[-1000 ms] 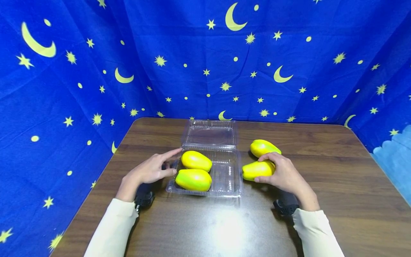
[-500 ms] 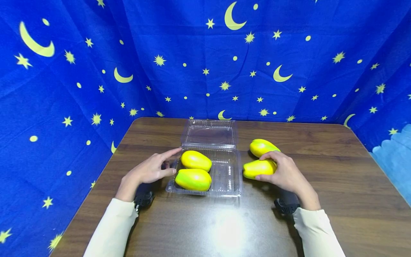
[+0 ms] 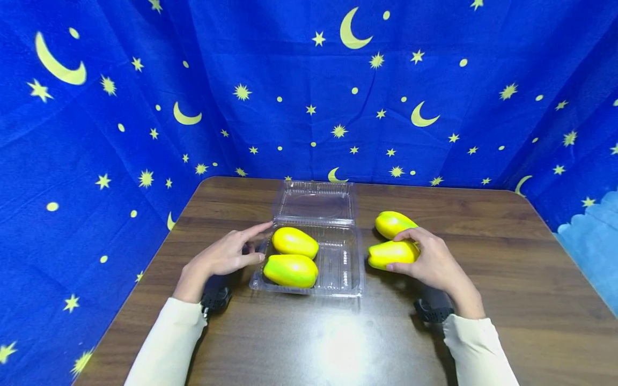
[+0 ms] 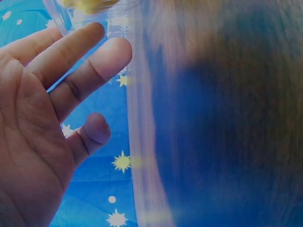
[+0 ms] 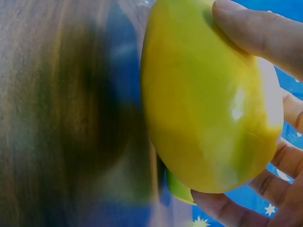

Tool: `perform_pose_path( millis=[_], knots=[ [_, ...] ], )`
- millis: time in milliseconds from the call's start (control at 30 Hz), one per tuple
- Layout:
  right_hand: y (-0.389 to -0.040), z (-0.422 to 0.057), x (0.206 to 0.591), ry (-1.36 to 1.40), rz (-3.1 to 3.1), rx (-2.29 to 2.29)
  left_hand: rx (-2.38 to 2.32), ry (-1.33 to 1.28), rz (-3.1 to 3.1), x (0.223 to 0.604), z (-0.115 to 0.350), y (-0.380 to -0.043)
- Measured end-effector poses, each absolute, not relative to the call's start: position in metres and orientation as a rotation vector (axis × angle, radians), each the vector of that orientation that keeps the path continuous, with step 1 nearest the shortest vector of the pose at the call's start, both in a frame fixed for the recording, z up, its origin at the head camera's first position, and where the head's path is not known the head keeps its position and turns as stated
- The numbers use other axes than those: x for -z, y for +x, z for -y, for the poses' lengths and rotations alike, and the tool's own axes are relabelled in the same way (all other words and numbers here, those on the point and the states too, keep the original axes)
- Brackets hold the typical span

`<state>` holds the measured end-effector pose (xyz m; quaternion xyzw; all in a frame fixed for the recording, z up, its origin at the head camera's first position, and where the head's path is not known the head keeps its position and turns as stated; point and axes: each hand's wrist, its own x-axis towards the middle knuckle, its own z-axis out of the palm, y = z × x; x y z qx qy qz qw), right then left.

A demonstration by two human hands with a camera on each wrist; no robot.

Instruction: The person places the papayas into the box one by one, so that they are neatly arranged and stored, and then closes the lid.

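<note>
My right hand (image 3: 433, 262) grips a yellow-green papaya (image 3: 392, 254) just right of the clear plastic container, thumb on its near side and fingers over the far side. In the right wrist view the held papaya (image 5: 208, 104) fills the middle, with the fingers partly behind it. A second papaya (image 3: 394, 223) lies just behind, its right end hidden by the hand. Two more papayas, one at the back (image 3: 294, 242) and one in front (image 3: 291, 271), lie in the left half of the container base (image 3: 338, 294). My left hand (image 3: 226, 256) has extended fingers at the container's left rim.
The container's transparent lid (image 3: 316, 203) is folded back flat behind the base, near the table's far edge. Its right half holds no fruit. A blue curtain (image 3: 309, 107) with moons and stars surrounds the wooden table (image 3: 270, 332).
The right hand has shifted slightly to the right with the papaya, widening its gap to the container. My left hand stays at the left rim.
</note>
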<state>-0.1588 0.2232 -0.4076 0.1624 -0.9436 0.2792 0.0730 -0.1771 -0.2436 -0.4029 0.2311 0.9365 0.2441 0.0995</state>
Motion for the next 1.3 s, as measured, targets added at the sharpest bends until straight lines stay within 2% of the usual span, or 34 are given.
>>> perform_pose_path(
  millis=[867,1300],
  knots=[
    [-0.148,-0.242,0.385,0.389,2.649,-0.901,-0.727,0.708,-2.745,0.399,0.244,-0.182],
    [-0.154,-0.209,0.372,0.423,2.487,-1.073,-0.740,0.750,-2.751,0.406,0.245,-0.180]
  ],
)
